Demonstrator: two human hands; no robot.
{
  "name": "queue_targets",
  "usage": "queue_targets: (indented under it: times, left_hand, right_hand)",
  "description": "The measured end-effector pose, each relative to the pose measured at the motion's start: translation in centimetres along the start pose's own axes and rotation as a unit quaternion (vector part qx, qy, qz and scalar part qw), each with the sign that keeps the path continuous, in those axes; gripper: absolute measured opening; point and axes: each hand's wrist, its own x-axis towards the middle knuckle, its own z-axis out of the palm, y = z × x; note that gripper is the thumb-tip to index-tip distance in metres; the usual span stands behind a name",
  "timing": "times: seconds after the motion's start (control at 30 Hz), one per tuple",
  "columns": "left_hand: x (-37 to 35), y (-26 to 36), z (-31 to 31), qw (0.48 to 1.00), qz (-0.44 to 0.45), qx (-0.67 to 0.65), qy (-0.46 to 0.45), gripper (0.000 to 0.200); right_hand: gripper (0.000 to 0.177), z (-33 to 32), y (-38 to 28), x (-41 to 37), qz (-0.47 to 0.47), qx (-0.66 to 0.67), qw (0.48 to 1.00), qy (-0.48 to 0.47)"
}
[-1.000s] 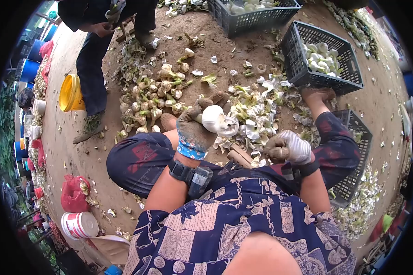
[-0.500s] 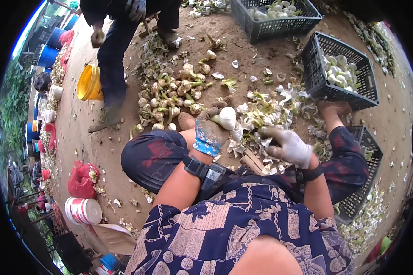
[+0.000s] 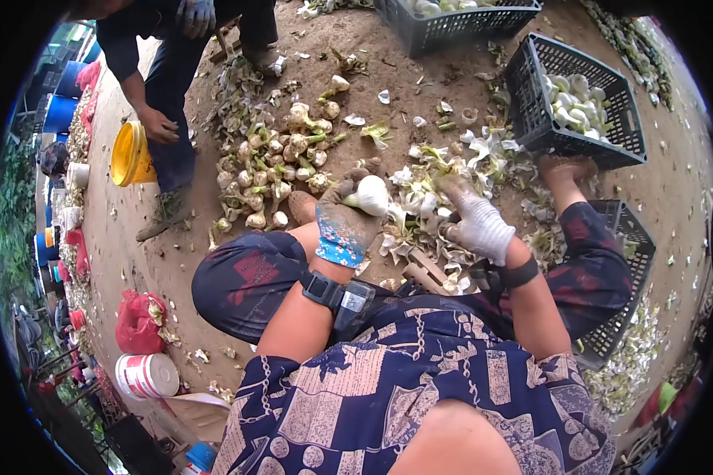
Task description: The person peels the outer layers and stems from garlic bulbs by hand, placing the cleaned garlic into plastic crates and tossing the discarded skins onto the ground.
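A clean white garlic bulb [image 3: 371, 196] sits in the gloved fingers of my left hand [image 3: 342, 215], which is closed around it. A floral cuff covers that wrist. To its right, my right hand [image 3: 482, 225] wears a pale, dirt-stained glove. Its thumb and fingers are apart, with nothing visible between them, over the peeled garlic skins [image 3: 420, 198]. Beyond my left hand lies a heap of unpeeled garlic bulbs [image 3: 273, 162], many with short stems. A wooden piece [image 3: 425, 271] lies between my legs, below my hands.
A black crate [image 3: 586, 146] of white bulbs stands at right, near my foot. Another crate [image 3: 459, 30] is at the top, and a third [image 3: 610, 332] beside my right leg. A co-worker [image 3: 162, 87] stands at upper left by a yellow bucket [image 3: 131, 158].
The view has shifted, so most things appear lower-left or higher. My left hand still holds the bulb. The co-worker's bare hand has lowered toward the yellow bucket, and the item in it no longer shows.
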Motion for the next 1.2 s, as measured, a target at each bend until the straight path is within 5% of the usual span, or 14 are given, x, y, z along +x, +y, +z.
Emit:
queue_targets:
  times: [0.03, 0.07, 0.17, 0.3, 0.43, 0.5, 0.57, 0.6, 0.77, 0.83, 0.97, 1.0, 1.1, 1.2]
  left_hand:
    - [0.5, -0.2, -0.5, 1.0, -0.002, 0.003, -0.022, 0.027]
    - [0.4, -0.8, -0.4, 0.992, 0.023, 0.121, -0.028, 0.028]
    - [0.8, -3.1, -2.4, 0.959, -0.017, 0.226, -0.168, 0.054]
    - [0.8, -3.6, -1.4, 0.949, -0.037, 0.247, -0.192, 0.065]
    - [6.8, 1.4, -0.8, 0.801, 0.15, 0.57, 0.102, 0.055]
    - [13.4, 6.3, -5.5, 0.608, 0.321, 0.692, 0.219, 0.055]
    - [15.3, 9.7, -5.4, 0.46, 0.378, 0.739, 0.315, 0.058]
    - [16.6, 11.4, -5.7, 0.443, 0.367, 0.759, 0.305, 0.06]
    - [21.3, 16.3, -7.9, 0.336, 0.18, 0.899, 0.217, 0.067]
    - [22.9, 17.0, -9.1, 0.253, 0.128, 0.939, 0.195, 0.065]
    - [20.8, 15.6, -7.1, 0.426, 0.07, 0.875, 0.218, 0.063]
    - [22.8, 15.6, -11.4, 0.568, 0.09, 0.803, 0.153, 0.06]
    - [16.2, 7.3, -3.5, 0.646, 0.035, 0.762, 0.031, 0.057]
    - [9.8, -0.4, 1.5, 0.56, 0.079, 0.808, -0.165, 0.06]
  right_hand:
    - [0.071, 0.1, -0.4, 0.7, 0.084, -0.2, 0.974, 0.058]
    - [0.079, 0.7, -0.3, 0.6, -0.014, -0.213, 0.972, 0.093]
    - [0.077, 3.4, -2.2, 1.9, -0.174, -0.06, 0.981, 0.056]
    - [0.047, 0.1, -0.8, 0.0, -0.163, -0.043, 0.959, 0.229]
    - [0.052, -11.7, 4.3, -10.0, 0.068, -0.093, 0.903, 0.415]
    - [0.056, -17.1, 10.2, -17.4, 0.159, -0.085, 0.842, 0.509]
    - [0.05, -20.7, 15.9, -25.2, 0.353, -0.298, 0.753, 0.468]
    - [0.049, -21.1, 17.0, -28.2, 0.481, -0.37, 0.678, 0.413]
    - [0.057, -16.2, 14.0, -30.3, 0.471, -0.454, 0.648, 0.39]
    - [0.057, -15.5, 10.0, -26.7, 0.381, -0.234, 0.763, 0.466]
    - [0.045, -12.3, 3.0, -12.7, 0.14, 0.048, 0.867, 0.476]
    - [0.043, -11.4, 0.8, -8.6, 0.154, 0.084, 0.892, 0.416]
    - [0.032, -6.4, 2.3, 0.3, 0.172, 0.2, 0.931, 0.253]
    - [0.039, -0.6, 6.7, 6.5, 0.02, 0.181, 0.961, 0.206]
